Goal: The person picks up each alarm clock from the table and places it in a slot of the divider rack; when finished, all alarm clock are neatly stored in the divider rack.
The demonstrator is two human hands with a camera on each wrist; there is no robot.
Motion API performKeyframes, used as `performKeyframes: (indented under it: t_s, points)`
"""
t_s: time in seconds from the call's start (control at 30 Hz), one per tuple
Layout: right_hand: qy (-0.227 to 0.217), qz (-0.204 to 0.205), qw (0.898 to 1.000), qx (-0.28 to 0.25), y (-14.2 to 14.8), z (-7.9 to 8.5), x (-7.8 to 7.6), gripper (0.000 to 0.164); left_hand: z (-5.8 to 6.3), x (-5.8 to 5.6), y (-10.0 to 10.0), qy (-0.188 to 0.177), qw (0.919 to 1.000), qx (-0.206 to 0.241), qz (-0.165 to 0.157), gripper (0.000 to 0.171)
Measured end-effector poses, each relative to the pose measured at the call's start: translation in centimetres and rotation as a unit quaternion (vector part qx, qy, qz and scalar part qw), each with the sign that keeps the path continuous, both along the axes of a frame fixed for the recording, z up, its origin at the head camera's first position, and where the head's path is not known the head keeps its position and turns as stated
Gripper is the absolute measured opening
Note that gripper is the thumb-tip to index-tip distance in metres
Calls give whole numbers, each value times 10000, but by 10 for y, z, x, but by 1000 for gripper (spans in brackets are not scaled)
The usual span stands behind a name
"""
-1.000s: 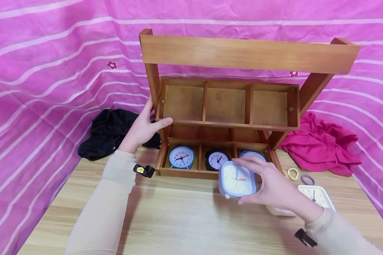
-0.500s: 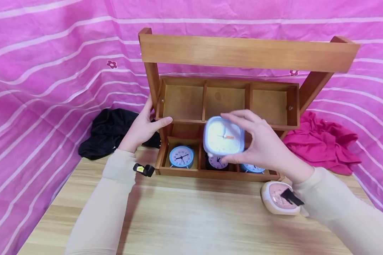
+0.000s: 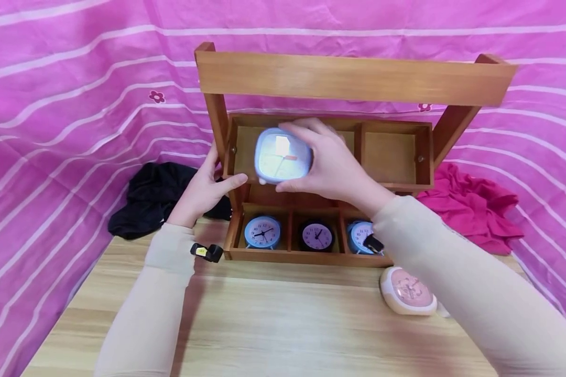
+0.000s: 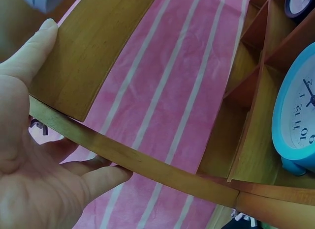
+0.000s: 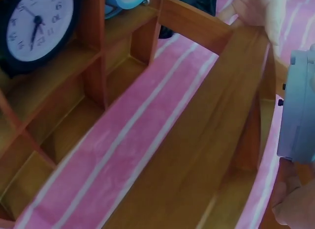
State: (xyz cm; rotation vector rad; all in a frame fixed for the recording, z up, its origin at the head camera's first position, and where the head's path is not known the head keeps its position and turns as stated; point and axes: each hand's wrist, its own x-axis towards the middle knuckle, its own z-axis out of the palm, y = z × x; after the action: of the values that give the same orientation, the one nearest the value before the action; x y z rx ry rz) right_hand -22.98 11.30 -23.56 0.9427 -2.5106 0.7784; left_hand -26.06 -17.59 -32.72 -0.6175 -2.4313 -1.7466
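My right hand holds a pale blue, rounded-square alarm clock by its right side, in front of the upper left compartment of a wooden shelf. The right wrist view shows that clock's edge. With the thumb in front and fingers behind, my left hand grips the shelf's left side. Down in the lower row stand a blue round alarm clock, a black one and another blue one, partly covered by my right wrist.
On the table, to the right, a pink-and-white alarm clock lies partly behind my right sleeve. Black cloth is bunched left of the shelf, magenta cloth right of it. A pink striped curtain hangs behind.
My right hand has carried the pale blue alarm clock up and to the left, from before the lower row to the upper left compartment. My left hand keeps its grip on the shelf.
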Motion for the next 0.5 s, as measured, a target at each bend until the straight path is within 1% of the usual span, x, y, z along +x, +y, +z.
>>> performKeyframes:
  t_s: [0.13, 0.27, 0.37, 0.5]
  points:
    - [-98, -123, 9996, 232, -19, -1, -13, 107, -3, 0, -4, -52, 10000, 29, 24, 96]
    - [-224, -235, 9991, 273, -31, 0, -22, 109, -3, 1, -5, -84, 10000, 17, 27, 97]
    - [-364, -313, 9985, 279, -35, 0, -27, 110, 1, 4, -3, -91, 10000, 2, -8, 97]
    - [-517, -492, 9966, 408, -37, -5, -33, 111, 13, 13, 3, -141, 9999, 34, -76, 96]
